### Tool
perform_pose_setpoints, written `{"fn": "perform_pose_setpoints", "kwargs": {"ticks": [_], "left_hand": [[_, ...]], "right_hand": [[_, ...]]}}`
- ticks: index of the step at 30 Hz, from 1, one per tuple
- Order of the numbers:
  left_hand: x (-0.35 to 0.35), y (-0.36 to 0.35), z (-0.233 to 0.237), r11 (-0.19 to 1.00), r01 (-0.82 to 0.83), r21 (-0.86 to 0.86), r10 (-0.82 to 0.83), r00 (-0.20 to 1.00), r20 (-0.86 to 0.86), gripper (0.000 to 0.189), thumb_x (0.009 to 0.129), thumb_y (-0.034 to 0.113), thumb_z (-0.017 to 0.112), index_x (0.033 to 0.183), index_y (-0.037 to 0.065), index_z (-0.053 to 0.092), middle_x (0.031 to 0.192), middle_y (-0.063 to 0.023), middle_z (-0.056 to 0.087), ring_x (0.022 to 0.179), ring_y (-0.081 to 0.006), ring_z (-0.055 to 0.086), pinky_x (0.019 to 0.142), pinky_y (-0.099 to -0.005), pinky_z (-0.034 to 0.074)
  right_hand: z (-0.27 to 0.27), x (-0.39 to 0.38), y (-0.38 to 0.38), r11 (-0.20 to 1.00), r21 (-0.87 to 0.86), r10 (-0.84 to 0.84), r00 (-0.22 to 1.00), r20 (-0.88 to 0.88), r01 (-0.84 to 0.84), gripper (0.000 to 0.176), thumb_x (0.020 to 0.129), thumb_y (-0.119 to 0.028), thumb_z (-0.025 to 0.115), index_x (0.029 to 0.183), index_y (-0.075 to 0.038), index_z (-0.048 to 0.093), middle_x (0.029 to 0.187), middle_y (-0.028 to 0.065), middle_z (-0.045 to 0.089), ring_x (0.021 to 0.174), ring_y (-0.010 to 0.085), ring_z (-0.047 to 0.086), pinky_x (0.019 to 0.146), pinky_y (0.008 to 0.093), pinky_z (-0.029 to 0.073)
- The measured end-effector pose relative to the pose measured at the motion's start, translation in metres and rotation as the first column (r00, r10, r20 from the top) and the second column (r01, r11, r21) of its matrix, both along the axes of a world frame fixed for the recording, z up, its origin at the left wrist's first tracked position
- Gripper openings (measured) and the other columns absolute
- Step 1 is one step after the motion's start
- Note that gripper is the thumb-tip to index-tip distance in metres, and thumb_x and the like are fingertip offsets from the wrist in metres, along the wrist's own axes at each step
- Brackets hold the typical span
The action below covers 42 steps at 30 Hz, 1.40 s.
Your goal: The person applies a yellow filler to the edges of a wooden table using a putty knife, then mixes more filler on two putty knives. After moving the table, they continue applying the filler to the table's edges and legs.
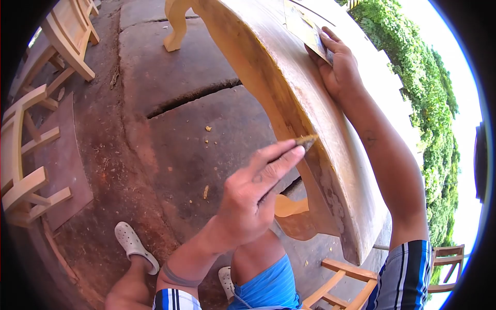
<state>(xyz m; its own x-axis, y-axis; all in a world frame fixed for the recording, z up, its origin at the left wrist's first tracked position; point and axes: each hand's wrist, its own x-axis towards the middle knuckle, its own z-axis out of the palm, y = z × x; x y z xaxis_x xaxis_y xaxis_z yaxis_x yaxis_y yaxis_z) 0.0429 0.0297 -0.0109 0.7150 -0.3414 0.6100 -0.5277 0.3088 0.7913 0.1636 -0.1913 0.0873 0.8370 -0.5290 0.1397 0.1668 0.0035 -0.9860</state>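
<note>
My left hand (pixel 250 194) is closed in a pinch on a small flat putty scraper (pixel 308 141), its tip smeared with yellowish paste. The scraper is at the edge of a wooden table (pixel 330 126), whose curved apron (pixel 253 59) shows yellowish and brown patches. Farther up, over the pale tabletop, my right hand (pixel 338 64) grips a thin flat plate (pixel 305 28) with some yellow paste on it. Glare washes out part of this plate and the tabletop around it.
Wooden chair frames (pixel 26 155) stand at the left, and another slatted wooden piece (pixel 341 284) is at the lower right. The table's curved legs (pixel 178 26) reach the cracked concrete floor (pixel 206 150), which has crumbs on it. Green foliage (pixel 439 103) grows beyond the table.
</note>
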Motion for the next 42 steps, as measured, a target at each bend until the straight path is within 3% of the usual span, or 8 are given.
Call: {"fn": "perform_pose_setpoints", "kwargs": {"ticks": [6,21,24,28,32,35,39,42], "left_hand": [[0.071,-0.004,0.020,0.936,-0.317,0.151,0.285,0.938,0.199,0.065,0.064,-0.021,0.036,0.121,0.000,0.059,0.119,-0.0180,0.060,0.110,-0.0310,0.059,0.098,-0.0348,0.045],[-0.091,-0.022,0.000,0.969,0.245,-0.015,-0.244,0.968,0.053,0.054,0.072,-0.014,0.053,0.122,0.004,0.059,0.120,-0.0197,0.056,0.109,-0.0393,0.057,0.096,-0.0453,0.046],[-0.067,-0.012,-0.011,0.996,-0.077,0.054,0.064,0.975,0.211,0.053,0.077,-0.006,0.054,0.129,0.003,0.054,0.123,-0.0208,0.053,0.112,-0.0395,0.053,0.095,-0.0480,0.045],[-0.021,-0.029,-0.001,0.729,-0.645,0.231,0.412,0.682,0.604,0.046,0.083,0.007,0.054,0.129,0.001,0.052,0.128,-0.0212,0.049,0.118,-0.0404,0.048,0.100,-0.0522,0.038],[-0.083,-0.067,0.017,0.935,-0.322,0.148,0.163,0.761,0.628,0.042,0.086,0.006,0.054,0.128,0.005,0.054,0.128,-0.0151,0.051,0.121,-0.0321,0.049,0.103,-0.0457,0.040],[-0.110,-0.043,0.021,0.997,0.012,0.072,-0.054,0.780,0.623,0.044,0.085,0.010,0.058,0.129,0.006,0.054,0.129,-0.0137,0.051,0.122,-0.0289,0.050,0.105,-0.0434,0.040],[-0.034,-0.009,0.021,0.960,-0.280,0.007,0.278,0.956,0.089,0.061,0.072,-0.014,0.047,0.131,0.002,0.052,0.131,-0.0172,0.052,0.120,-0.0322,0.052,0.103,-0.0393,0.041],[0.001,-0.024,0.006,0.982,-0.188,0.031,0.187,0.982,0.038,0.069,0.065,-0.019,0.041,0.131,0.001,0.051,0.130,-0.0208,0.051,0.119,-0.0359,0.052,0.101,-0.0379,0.043]], "right_hand": [[0.000,0.002,-0.006,0.999,0.031,0.039,0.999,0.036,-0.040,0.036,0.097,-0.008,0.044,0.132,0.001,0.041,0.121,0.0181,0.052,0.107,0.0250,0.057,0.095,0.0407,0.051],[0.001,-0.007,0.003,0.986,0.169,-0.015,0.995,0.098,-0.002,0.039,0.095,-0.005,0.045,0.132,0.005,0.039,0.122,0.0194,0.047,0.109,0.0259,0.055,0.092,0.0416,0.052],[0.002,-0.044,0.003,0.987,0.161,-0.009,0.999,0.037,0.003,0.038,0.096,-0.005,0.044,0.132,0.004,0.039,0.122,0.0195,0.047,0.109,0.0259,0.054,0.095,0.0424,0.051],[0.019,-0.107,-0.021,0.995,0.100,0.004,1.000,-0.019,-0.002,0.040,0.096,-0.007,0.043,0.133,0.006,0.035,0.123,0.0197,0.047,0.110,0.0246,0.054,0.098,0.0383,0.049],[0.027,-0.138,-0.056,0.990,0.101,-0.102,0.995,-0.012,0.102,0.040,0.097,-0.007,0.043,0.134,0.006,0.034,0.123,0.0202,0.048,0.109,0.0238,0.055,0.097,0.0372,0.049],[0.010,-0.145,-0.066,0.981,0.122,-0.142,0.988,-0.066,0.149,0.042,0.097,-0.008,0.043,0.136,0.004,0.033,0.124,0.0181,0.049,0.109,0.0228,0.055,0.097,0.0360,0.048],[0.007,-0.147,-0.063,0.989,0.074,-0.122,0.991,-0.060,0.126,0.043,0.098,-0.010,0.042,0.138,0.001,0.033,0.126,0.0161,0.049,0.109,0.0205,0.055,0.096,0.0334,0.048],[0.006,-0.144,-0.060,0.989,0.075,-0.124,0.990,-0.060,0.128,0.043,0.098,-0.010,0.041,0.138,0.002,0.033,0.125,0.0162,0.050,0.111,0.0198,0.054,0.096,0.0323,0.047]]}}
